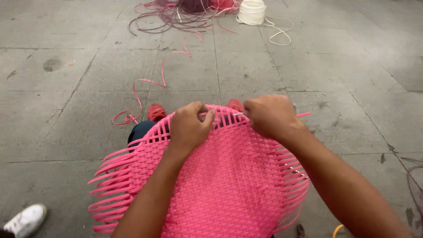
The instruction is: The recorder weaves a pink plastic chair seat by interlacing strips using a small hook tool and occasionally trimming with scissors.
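Pink plastic cord, tightly woven into a round basketwork panel (220, 185) with loose strand ends fanning from both sides, lies under both forearms. At its far edge the left hand (188, 128) pinches a strand between thumb and fingers, while the right hand (269, 115), just beside it, is curled closed around a thin metal tool (238, 114).

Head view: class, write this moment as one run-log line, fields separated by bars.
left hand: pinching pink strip at far edge | right hand: gripping same edge | pink woven panel: on lap | cord coils: on floor beyond
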